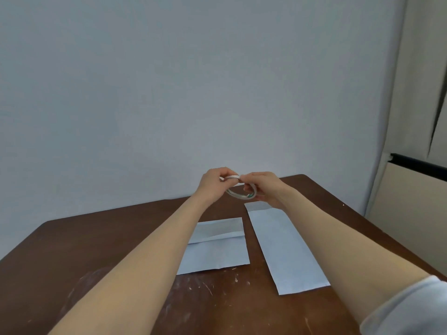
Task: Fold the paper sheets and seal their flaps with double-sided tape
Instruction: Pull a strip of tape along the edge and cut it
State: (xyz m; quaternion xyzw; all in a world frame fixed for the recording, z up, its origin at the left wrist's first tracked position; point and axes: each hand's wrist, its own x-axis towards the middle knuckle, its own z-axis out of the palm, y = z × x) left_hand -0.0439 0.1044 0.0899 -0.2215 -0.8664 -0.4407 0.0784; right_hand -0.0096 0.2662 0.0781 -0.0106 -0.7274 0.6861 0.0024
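Head view: your left hand (pixel 212 183) and right hand (pixel 264 188) pinch the tape roll (pixel 239 193), grip narrow, above the far worktop (pixel 96 250); the long sheet (pixel 285 247), running near-to-far, has its flap end just below your right hand.

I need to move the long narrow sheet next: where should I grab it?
Probably its near short end, coming from the person's side: the long narrow sheet lies flat on the table, and that end is fully exposed, while its far end is partly hidden by the right hand.
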